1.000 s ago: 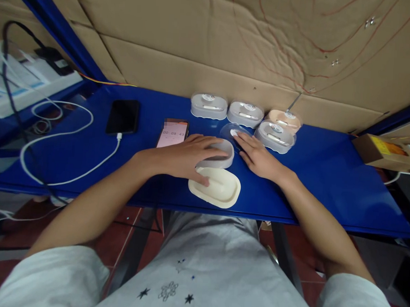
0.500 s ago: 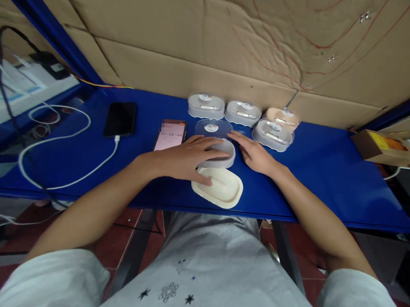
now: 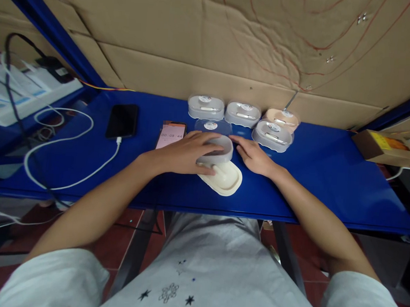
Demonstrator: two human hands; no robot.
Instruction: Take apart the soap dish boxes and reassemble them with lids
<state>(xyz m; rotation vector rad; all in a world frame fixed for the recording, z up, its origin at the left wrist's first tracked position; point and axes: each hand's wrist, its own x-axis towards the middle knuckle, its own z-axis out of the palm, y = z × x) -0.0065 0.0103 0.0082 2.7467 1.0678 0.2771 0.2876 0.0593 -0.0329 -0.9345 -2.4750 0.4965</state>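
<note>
Worktop [image 3: 331, 180] open rightward, grey box [image 3: 224, 158] back from front edge [image 3: 256, 215], lengthwise left-right, left hand [image 3: 187, 153] grip unclear, right fingers [image 3: 247, 149] parted

Single view, worn on the head. The camera looked from above the pale grey cloth shirt with dark star prints [image 3: 201, 269], facing forward and down. The shirt, nearest, took the lower edge; the smooth blue tabletop [image 3: 331, 180] crossed the middle; the creased brown cardboard wall [image 3: 146, 29], farthest, filled the top. Bare left hand [image 3: 193, 153] and bare right hand [image 3: 255, 157] fell around mid-frame.
</note>
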